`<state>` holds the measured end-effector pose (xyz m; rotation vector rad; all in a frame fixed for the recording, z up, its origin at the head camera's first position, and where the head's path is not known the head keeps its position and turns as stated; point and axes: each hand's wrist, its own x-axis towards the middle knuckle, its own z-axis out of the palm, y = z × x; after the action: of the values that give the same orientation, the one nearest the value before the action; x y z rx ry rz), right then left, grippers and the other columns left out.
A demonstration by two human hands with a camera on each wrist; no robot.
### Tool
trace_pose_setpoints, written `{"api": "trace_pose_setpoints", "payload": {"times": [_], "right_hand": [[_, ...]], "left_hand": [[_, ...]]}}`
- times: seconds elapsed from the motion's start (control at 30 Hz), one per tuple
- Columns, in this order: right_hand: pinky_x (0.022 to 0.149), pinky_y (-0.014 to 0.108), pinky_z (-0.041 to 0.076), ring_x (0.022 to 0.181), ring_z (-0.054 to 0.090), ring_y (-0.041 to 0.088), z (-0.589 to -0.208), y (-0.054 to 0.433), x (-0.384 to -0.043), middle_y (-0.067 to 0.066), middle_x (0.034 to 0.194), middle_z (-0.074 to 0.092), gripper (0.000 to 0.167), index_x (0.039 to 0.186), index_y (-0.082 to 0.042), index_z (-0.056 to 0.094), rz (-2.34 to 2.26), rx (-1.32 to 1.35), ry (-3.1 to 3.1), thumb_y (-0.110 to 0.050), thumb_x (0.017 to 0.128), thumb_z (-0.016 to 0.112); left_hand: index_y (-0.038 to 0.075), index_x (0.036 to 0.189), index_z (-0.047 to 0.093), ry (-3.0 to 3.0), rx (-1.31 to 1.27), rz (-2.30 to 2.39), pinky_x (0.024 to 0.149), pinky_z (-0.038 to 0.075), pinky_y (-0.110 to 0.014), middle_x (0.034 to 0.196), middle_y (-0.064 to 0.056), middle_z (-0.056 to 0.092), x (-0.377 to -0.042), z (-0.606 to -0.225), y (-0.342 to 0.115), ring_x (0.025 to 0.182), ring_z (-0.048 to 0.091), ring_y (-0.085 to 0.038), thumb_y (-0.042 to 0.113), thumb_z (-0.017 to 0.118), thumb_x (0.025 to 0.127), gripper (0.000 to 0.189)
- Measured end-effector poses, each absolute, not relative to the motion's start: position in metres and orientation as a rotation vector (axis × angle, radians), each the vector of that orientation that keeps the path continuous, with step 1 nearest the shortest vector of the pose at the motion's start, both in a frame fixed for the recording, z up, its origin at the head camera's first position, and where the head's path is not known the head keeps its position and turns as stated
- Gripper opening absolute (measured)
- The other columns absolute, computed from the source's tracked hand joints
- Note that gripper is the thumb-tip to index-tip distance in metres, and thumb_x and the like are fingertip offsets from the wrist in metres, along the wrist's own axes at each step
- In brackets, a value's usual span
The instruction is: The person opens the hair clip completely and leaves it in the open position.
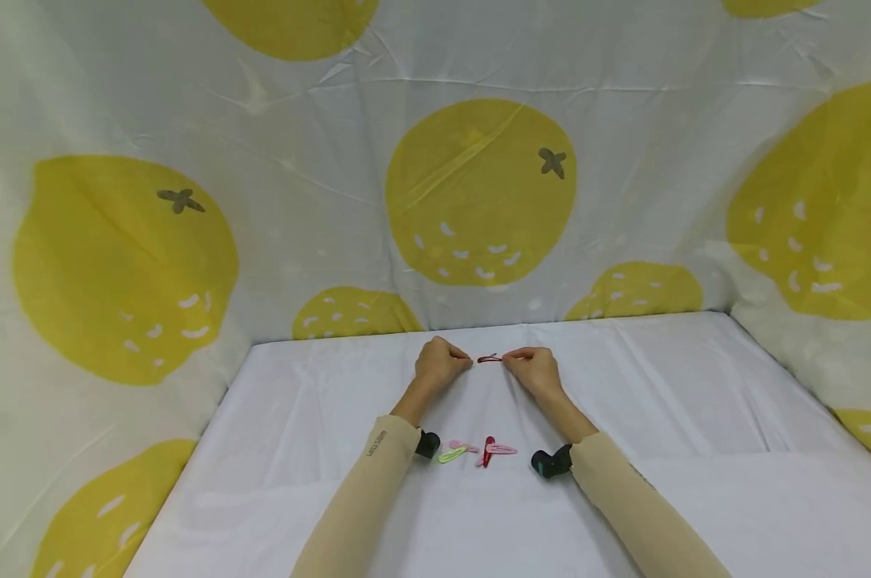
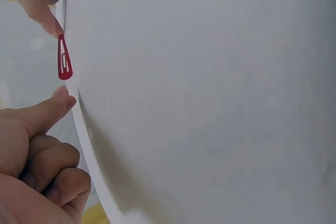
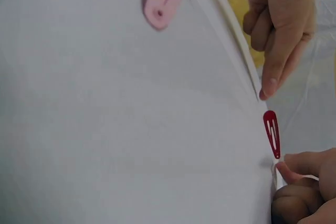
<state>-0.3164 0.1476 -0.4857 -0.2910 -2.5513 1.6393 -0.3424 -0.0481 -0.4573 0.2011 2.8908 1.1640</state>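
A red snap hair clip (image 1: 489, 359) hangs between the two hands near the far side of the white-covered table. My right hand (image 1: 535, 371) pinches its narrow end between thumb and forefinger, as the red hair clip (image 3: 272, 134) in the right wrist view also shows. Just off the clip's wide end is my left hand (image 1: 439, 363). Its thumb and forefinger tips meet and its other fingers are curled; a small gap separates the left hand (image 2: 44, 150) from the red hair clip (image 2: 64, 61) in the left wrist view. I see nothing held in it.
Nearer me on the white cloth lie a lime green clip (image 1: 453, 455), a pink clip (image 1: 502, 449), a red clip (image 1: 488, 452) and other pink clips, partly overlapping. Both wrists wear black cameras. A lemon-print curtain (image 1: 319, 201) stands behind the table.
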Motion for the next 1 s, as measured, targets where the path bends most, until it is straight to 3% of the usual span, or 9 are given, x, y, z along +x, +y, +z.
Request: {"api": "trace_pose_setpoints", "payload": {"times": [0.2, 0.27, 0.37, 0.47, 0.6, 0.77, 1.0], "right_hand": [[0.07, 0.024, 0.043, 0.087, 0.053, 0.015, -0.477, 0.154, -0.298, 0.01, 0.109, 0.074, 0.024, 0.108, -0.004, 0.08, 1.676, -0.135, -2.707, -0.024, 0.097, 0.072], [0.066, 0.024, 0.041, 0.079, 0.05, 0.013, -0.47, 0.157, -0.286, 0.003, 0.091, 0.071, 0.025, 0.11, -0.007, 0.08, 1.699, -0.082, -2.758, -0.026, 0.097, 0.072], [0.056, 0.024, 0.034, 0.061, 0.04, 0.012, -0.459, 0.162, -0.267, -0.005, 0.065, 0.052, 0.027, 0.114, -0.009, 0.079, 1.789, -0.013, -2.795, -0.028, 0.096, 0.074], [0.048, 0.024, 0.026, 0.05, 0.03, 0.012, -0.452, 0.166, -0.249, -0.007, 0.055, 0.039, 0.028, 0.117, -0.01, 0.078, 1.891, 0.033, -2.799, -0.027, 0.095, 0.075], [0.053, 0.023, 0.03, 0.056, 0.035, 0.011, -0.456, 0.166, -0.232, -0.005, 0.056, 0.048, 0.026, 0.117, -0.008, 0.077, 1.921, 0.133, -2.81, -0.023, 0.095, 0.074], [0.062, 0.023, 0.033, 0.062, 0.037, 0.008, -0.468, 0.163, -0.223, -0.005, 0.056, 0.042, 0.025, 0.113, -0.006, 0.078, 1.847, 0.383, -2.835, -0.02, 0.092, 0.078], [0.052, 0.019, 0.025, 0.051, 0.028, 0.004, -0.475, 0.161, -0.222, -0.008, 0.053, 0.034, 0.022, 0.102, -0.009, 0.081, 1.777, 0.659, -2.849, -0.022, 0.085, 0.086]], "left_hand": [[0.008, 0.091, 0.085, 2.749, 0.265, 1.26, 0.082, 0.052, -0.03, 0.1, -0.009, 0.081, -0.32, -0.448, -0.075, 0.095, 0.067, -0.016, 0.016, 0.084, 0.087, 0.009], [0.008, 0.092, 0.085, 2.687, 0.318, 1.28, 0.074, 0.047, -0.026, 0.098, -0.008, 0.08, -0.31, -0.443, -0.081, 0.086, 0.061, -0.012, 0.015, 0.085, 0.086, 0.009], [0.007, 0.094, 0.085, 2.607, 0.397, 1.277, 0.063, 0.036, -0.023, 0.086, -0.004, 0.077, -0.293, -0.439, -0.085, 0.073, 0.047, -0.011, 0.014, 0.086, 0.085, 0.012], [0.007, 0.094, 0.085, 2.569, 0.454, 1.251, 0.058, 0.032, -0.022, 0.071, 0.002, 0.067, -0.277, -0.441, -0.085, 0.067, 0.04, -0.01, 0.013, 0.087, 0.083, 0.013], [0.008, 0.092, 0.085, 2.525, 0.469, 1.227, 0.057, 0.031, -0.022, 0.063, 0.006, 0.058, -0.259, -0.444, -0.084, 0.066, 0.04, -0.009, 0.013, 0.088, 0.082, 0.011], [0.009, 0.09, 0.085, 2.48, 0.499, 1.207, 0.054, 0.029, -0.022, 0.057, 0.007, 0.052, -0.246, -0.446, -0.08, 0.059, 0.038, -0.008, 0.012, 0.089, 0.08, 0.011], [0.007, 0.088, 0.085, 2.488, 0.583, 1.159, 0.051, 0.027, -0.02, 0.051, 0.008, 0.044, -0.238, -0.446, -0.072, 0.054, 0.035, -0.006, 0.008, 0.09, 0.078, 0.012]]}}
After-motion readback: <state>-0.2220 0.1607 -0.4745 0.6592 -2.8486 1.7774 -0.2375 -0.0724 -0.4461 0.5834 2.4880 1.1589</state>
